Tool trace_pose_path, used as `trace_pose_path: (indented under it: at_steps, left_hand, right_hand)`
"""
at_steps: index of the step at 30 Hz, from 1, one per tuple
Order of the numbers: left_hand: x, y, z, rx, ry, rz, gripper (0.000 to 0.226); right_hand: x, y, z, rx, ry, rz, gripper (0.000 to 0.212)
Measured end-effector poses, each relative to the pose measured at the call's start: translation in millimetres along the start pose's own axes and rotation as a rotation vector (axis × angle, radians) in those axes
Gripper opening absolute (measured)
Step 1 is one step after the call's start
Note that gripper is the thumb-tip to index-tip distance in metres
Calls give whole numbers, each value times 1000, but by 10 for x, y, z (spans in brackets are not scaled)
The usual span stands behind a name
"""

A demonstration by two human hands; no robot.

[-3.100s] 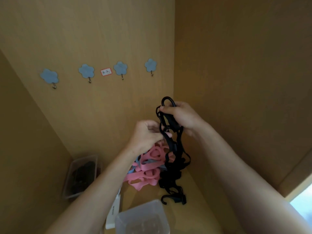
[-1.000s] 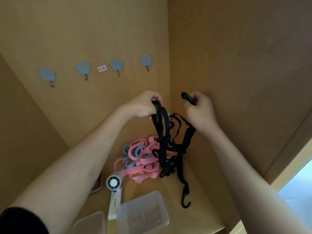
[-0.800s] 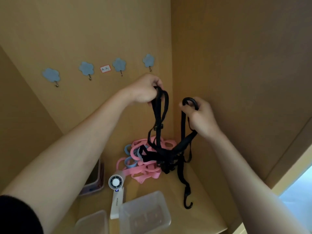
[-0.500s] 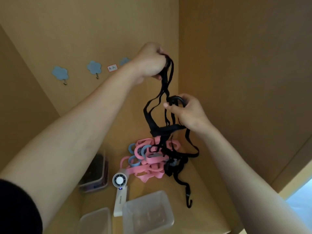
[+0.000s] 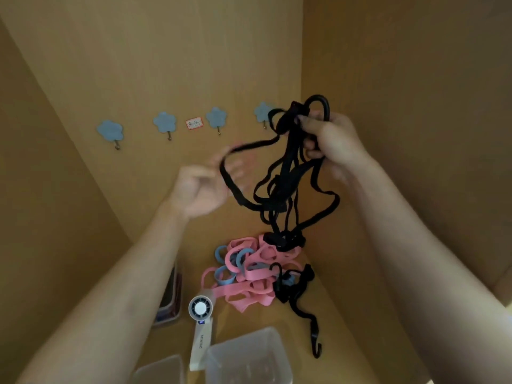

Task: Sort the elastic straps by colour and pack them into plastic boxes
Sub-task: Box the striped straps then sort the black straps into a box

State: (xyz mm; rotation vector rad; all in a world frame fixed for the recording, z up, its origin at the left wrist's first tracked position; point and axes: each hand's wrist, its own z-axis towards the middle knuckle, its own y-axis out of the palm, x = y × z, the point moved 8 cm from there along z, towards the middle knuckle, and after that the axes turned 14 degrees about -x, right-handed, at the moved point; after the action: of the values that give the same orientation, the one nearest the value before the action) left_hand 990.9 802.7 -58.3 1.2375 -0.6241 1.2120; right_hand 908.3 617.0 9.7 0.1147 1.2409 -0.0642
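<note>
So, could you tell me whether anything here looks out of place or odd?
The black straps hanging from the right hand are one tangle, its lower end lying across the pink straps. A handheld fan also lies beside the plastic box.

Both arms are shown uncovered: the left forearm and the right forearm are seen bare from the wrist to the frame's edge. The left hand is smeared by motion blur, so little detail is made out. The right hand is rendered sharper, and its bare fingers and knuckles are clearly outlined.
</note>
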Motion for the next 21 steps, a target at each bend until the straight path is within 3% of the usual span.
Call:
trace_pose_path:
  at_steps: [2, 5, 10, 12, 14, 17, 19, 21]
  left_hand:
    - [-420, -53, -111, 106, -141, 99, 89]
    - [-766, 20, -76, 274, -271, 426, 57]
    - [-798, -14, 29, 325, -314, 592, 32]
    - [-691, -113, -82, 326, -420, 703, 35]
    - [-617, -248, -269, 271, -553, 648, 56]
    - [-362, -371, -499, 305, -547, 411, 70]
    - [-106, -535, -593, 466, -563, 587, 49]
    - [191, -677, -674, 590, -643, 979, 26]
  right_hand:
    - [-41, 11, 50, 4, -6, 49, 11]
    - [15, 93, 123, -24, 9, 111, 3]
    - [180, 141, 91, -41, 45, 97, 6]
    - [223, 44, 34, -5, 64, 39, 13]
    - [267, -56, -55, 46, 82, -143, 27]
    - [470, -137, -159, 103, 156, -496, 16]
    - [681, -154, -196, 65, 296, -664, 10]
    - [801, -190, -229, 29, 405, -756, 17]
